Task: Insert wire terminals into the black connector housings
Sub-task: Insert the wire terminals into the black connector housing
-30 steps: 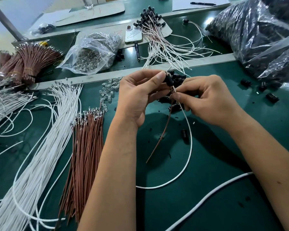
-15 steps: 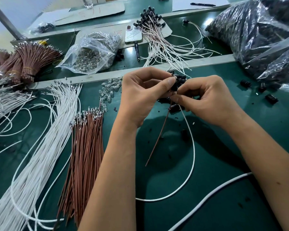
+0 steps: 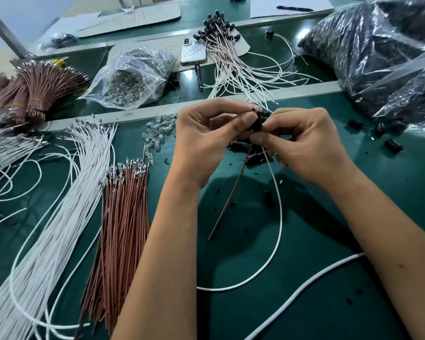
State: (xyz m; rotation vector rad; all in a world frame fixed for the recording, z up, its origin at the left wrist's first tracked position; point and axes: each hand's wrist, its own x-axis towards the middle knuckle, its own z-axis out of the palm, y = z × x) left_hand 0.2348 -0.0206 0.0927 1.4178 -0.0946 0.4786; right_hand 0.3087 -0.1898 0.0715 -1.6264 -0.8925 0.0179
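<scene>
- Over the green mat, mid-frame: your left hand and right hand meet, fingertips together.
- Left hand: thumb and fingers pinch the black housing, held up off the mat.
- Right hand: thumb and forefinger pinch just under the housing, where the brown wire and white wire enter it. Both wires hang from that pinch; the brown one runs straight down-left, the white one loops down to the mat.
- Step, by my reading: seating terminals in this housing, likely the last push on one wire.
- Next move calls for a straight push along the cavity, then a light tug to check the lock.
- Stock: loose white leads and brown leads lie left, terminals up; spare housings sit right; finished pieces lie behind.
- Hard to make out: terminals themselves, hidden by your fingertips. Cannot tell which wire is going in, or how deep it sits.
</scene>
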